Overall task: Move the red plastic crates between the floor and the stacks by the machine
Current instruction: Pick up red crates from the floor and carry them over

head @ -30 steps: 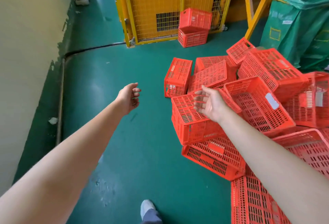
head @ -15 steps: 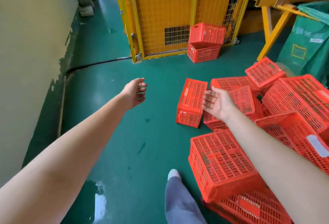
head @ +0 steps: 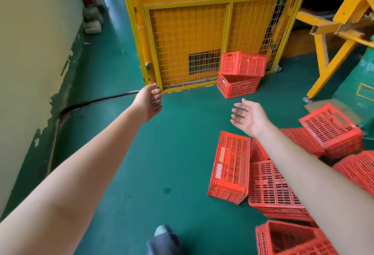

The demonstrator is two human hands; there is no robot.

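The red crates lie in two places. A stack of two [head: 240, 74] stands against the machine's yellow mesh guard [head: 188, 46], and a loose heap [head: 283, 184] sprawls on the green floor [head: 172, 143] at the right, with one crate [head: 230, 165] tipped on its side at the heap's left edge. Both hands are empty: the left hand [head: 148, 103] has loosely curled fingers around nothing, and the right hand [head: 250, 118] is palm up with fingers spread, above the floor between heap and stack. The upper crate of the stack looks offset rather than seated square, so another set on top could slide off. Crates in the heap lean on each other; pulling a lower one may bring the rest down. The shoe [head: 162, 232] steps near the heap, so a trip is possible
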